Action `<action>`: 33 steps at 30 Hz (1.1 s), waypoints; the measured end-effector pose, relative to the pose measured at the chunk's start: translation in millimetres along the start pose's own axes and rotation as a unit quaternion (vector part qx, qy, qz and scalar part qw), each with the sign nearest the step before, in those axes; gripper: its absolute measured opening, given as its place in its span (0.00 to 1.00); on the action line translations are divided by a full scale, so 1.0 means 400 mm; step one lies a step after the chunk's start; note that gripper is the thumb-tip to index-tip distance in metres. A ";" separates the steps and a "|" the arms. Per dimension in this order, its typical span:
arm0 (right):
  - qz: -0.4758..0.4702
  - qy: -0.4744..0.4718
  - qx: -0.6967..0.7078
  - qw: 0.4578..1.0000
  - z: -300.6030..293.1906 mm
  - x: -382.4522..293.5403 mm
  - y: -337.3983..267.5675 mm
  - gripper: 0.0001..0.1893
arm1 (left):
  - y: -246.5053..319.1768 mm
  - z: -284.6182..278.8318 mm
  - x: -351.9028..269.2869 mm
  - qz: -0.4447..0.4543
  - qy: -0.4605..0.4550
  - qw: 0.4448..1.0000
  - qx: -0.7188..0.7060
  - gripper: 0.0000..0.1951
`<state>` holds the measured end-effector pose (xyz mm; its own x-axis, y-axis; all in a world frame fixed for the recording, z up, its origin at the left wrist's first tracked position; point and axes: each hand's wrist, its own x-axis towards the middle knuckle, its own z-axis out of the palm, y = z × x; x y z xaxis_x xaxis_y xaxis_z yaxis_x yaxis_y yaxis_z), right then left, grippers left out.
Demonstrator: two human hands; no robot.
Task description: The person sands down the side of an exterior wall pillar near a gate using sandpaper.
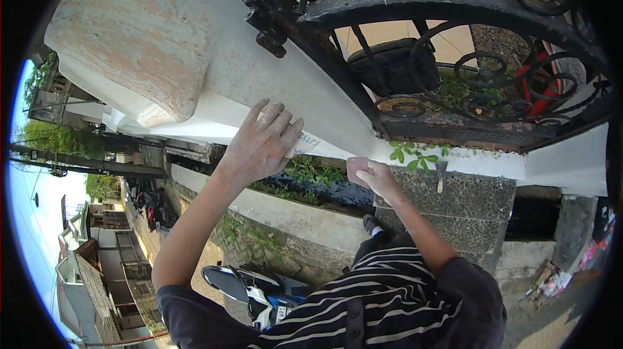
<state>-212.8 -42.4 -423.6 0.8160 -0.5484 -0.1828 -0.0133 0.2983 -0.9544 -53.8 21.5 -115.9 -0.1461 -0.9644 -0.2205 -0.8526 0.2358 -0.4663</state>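
A pinkish piece of sandpaper (pixel 357 171) is pinched in my right hand (pixel 379 183), close to the lower part of a white gate pillar (pixel 311 100). My left hand (pixel 263 142), coated with pale dust, lies against the pillar's edge with its fingers somewhat spread; its thumb is mostly hidden. Blue handwritten marks show on the pillar face beside those fingers. Above my left hand, the pillar's blocky cap (pixel 136 42) has a patchy grey and tan surface.
A black wrought-iron gate (pixel 418 1) adjoins the pillar, with a black bag (pixel 396 66) behind its bars. A scraper (pixel 440 176) lies on the pebbled slab (pixel 448 212). A drainage ditch (pixel 336 195) runs below my hands. A motorbike (pixel 258 295) is parked behind me.
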 end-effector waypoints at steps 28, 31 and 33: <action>-0.269 0.341 0.139 0.890 0.313 0.362 -0.199 0.14 | -0.112 0.250 0.043 0.193 0.319 0.920 0.124 0.08; -0.419 0.293 0.021 0.859 0.318 0.335 -0.262 0.14 | -0.109 0.243 0.038 0.206 0.330 0.914 0.118 0.08; -0.340 0.317 0.057 0.884 0.301 0.367 -0.119 0.14 | -0.113 0.257 0.035 0.218 0.348 0.904 0.118 0.08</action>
<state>-22.6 -43.1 -376.5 0.1248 -0.9476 0.2941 0.4443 -0.2116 -0.8705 34.4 9.6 -186.1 -0.7926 -0.5966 0.1260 -0.5190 0.5516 -0.6529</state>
